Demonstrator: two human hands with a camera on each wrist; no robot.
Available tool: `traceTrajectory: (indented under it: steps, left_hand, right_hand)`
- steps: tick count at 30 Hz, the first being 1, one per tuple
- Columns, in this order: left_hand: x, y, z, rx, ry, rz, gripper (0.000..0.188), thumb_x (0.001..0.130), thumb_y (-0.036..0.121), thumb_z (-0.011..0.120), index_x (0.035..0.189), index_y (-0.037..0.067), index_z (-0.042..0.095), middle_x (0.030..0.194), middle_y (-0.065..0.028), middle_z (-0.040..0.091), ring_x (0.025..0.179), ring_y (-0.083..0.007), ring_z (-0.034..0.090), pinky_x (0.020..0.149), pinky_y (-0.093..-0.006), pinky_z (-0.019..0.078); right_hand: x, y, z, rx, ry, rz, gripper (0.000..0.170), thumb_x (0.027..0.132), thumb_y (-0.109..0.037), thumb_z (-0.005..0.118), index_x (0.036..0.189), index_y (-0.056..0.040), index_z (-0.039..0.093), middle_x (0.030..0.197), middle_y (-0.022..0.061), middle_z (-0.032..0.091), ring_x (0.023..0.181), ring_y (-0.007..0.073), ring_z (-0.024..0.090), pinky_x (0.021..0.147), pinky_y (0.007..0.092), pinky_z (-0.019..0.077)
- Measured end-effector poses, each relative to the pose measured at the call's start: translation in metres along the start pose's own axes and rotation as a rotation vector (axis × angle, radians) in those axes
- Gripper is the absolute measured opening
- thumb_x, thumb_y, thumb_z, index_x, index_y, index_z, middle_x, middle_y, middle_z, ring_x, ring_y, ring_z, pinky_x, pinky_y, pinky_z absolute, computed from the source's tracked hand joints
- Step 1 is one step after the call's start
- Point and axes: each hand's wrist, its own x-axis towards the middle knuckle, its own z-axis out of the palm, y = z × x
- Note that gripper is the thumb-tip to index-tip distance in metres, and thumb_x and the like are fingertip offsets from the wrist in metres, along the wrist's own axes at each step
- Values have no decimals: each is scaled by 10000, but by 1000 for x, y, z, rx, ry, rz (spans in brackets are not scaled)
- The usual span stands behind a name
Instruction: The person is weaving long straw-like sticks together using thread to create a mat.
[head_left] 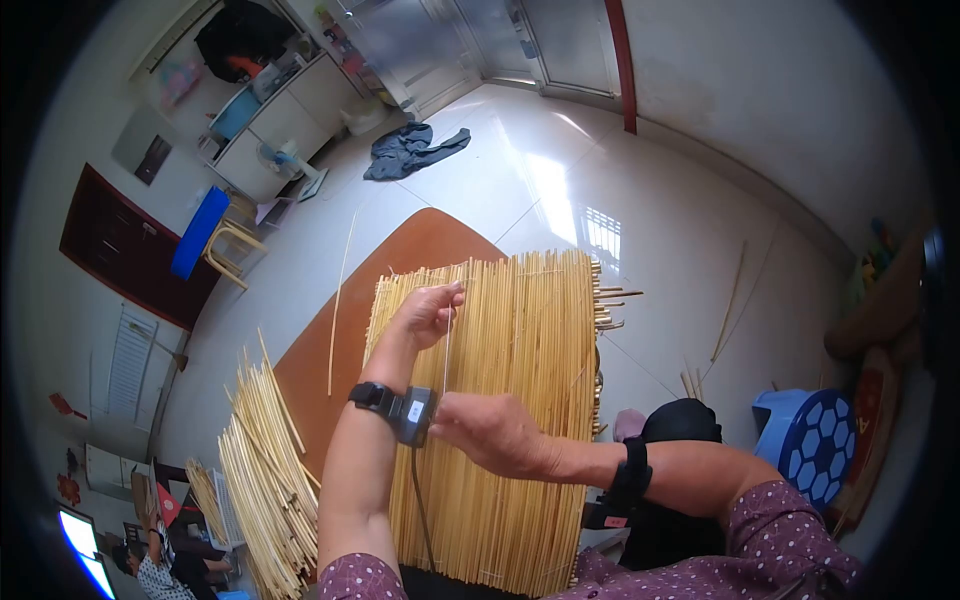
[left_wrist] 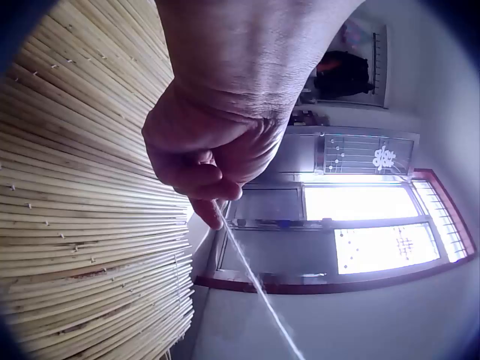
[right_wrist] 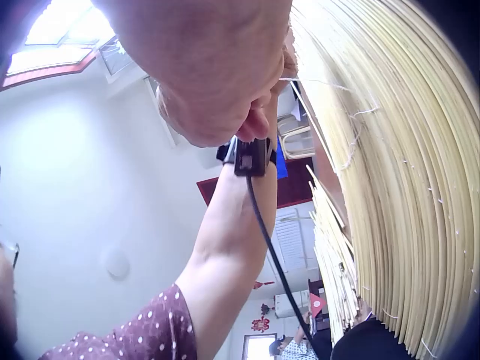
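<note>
Holding white thread (head_left: 448, 348) taut over the stalk mat (head_left: 535, 350), which overlaps a brown board (head_left: 430, 237); looks like binding. Left hand (head_left: 430, 312) pinches its far end, right hand's (head_left: 495, 432) fingers curled on the near end; next move probably wants steady tension, then fastening. Right fingertips and thread's anchor hidden.

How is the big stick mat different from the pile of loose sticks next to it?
The stick mat is a broad sheet with its sticks lined up side by side; the loose sticks lie in a heap, some crossing. White stitches run across the mat, but none show on the loose sticks. Both have long, thin, yellowish sticks.
</note>
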Motion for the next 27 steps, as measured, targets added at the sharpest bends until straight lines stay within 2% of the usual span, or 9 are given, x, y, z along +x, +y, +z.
traceTrajectory:
  steps: [5, 8, 11, 16, 21, 22, 23, 26, 27]
  left_hand:
    - [74, 1, -18, -24, 192, 11, 93, 934, 102, 548, 972, 41, 607, 640, 36, 564, 448, 5, 441, 361, -108, 338]
    - [95, 4, -18, 80, 359, 167, 162, 942, 88, 507, 1055, 57, 619, 609, 17, 557, 436, -10, 443, 350, -127, 324]
    - [110, 10, -24, 0, 340, 360, 178, 952, 97, 515, 1096, 89, 619, 705, 44, 588, 500, -9, 513, 361, -120, 353]
    - [103, 52, -42, -102, 298, 617, 179, 944, 167, 570, 1101, 99, 622, 694, 1, 598, 434, -24, 446, 365, -139, 343]
    - [33, 85, -99, 13, 546, 693, 219, 928, 247, 603, 1070, 82, 627, 760, -18, 636, 467, -26, 448, 385, -159, 365]
    - [11, 84, -109, 91, 533, 681, 214, 934, 249, 598, 1050, 72, 628, 834, -33, 661, 606, -69, 586, 473, -169, 446]
    - [-5, 84, -113, 96, 553, 686, 214, 934, 249, 598, 1050, 72, 628, 834, -33, 661, 606, -69, 586, 473, -169, 446]
    - [-40, 83, -121, 48, 385, 689, 240, 942, 229, 588, 1063, 22, 610, 1012, -100, 662, 998, -239, 655, 780, -293, 540]
    - [-46, 84, -118, 48, 395, 696, 240, 942, 229, 588, 1063, 22, 610, 1012, -100, 662, 998, -239, 655, 780, -293, 540]
  right_hand:
    - [2, 3, -8, -117, -79, 154, 164, 868, -189, 599, 860, -48, 516, 745, 165, 577, 707, 367, 602, 590, 443, 479]
    - [-1, 13, -7, -220, -173, 211, 165, 871, -200, 568, 847, -49, 509, 741, 169, 580, 707, 381, 597, 598, 461, 476]
    - [-4, 21, -7, -363, -304, 179, 125, 824, -145, 550, 804, -25, 517, 706, 190, 579, 699, 391, 599, 604, 488, 470]
    - [-4, 15, -12, -222, -355, 192, 135, 820, -147, 555, 803, -23, 503, 694, 183, 576, 690, 393, 591, 609, 481, 468]
    - [-16, 10, 3, -33, -508, -89, 152, 846, -140, 555, 856, -21, 461, 799, 159, 532, 737, 372, 581, 611, 439, 481]
    - [-20, 10, 8, -17, -517, -100, 152, 846, -140, 555, 856, -21, 461, 799, 159, 532, 737, 372, 581, 611, 439, 481]
    - [-23, 9, 11, -33, -516, -114, 124, 843, -122, 542, 849, -18, 474, 812, 146, 537, 763, 360, 585, 629, 428, 487]
    - [-31, 9, 24, -60, -518, -187, 90, 837, -95, 531, 848, -18, 485, 826, 129, 540, 812, 338, 588, 649, 413, 495]
    - [-33, 9, 29, -71, -511, -230, 85, 834, -87, 534, 854, -22, 484, 826, 125, 539, 834, 328, 587, 650, 409, 496]
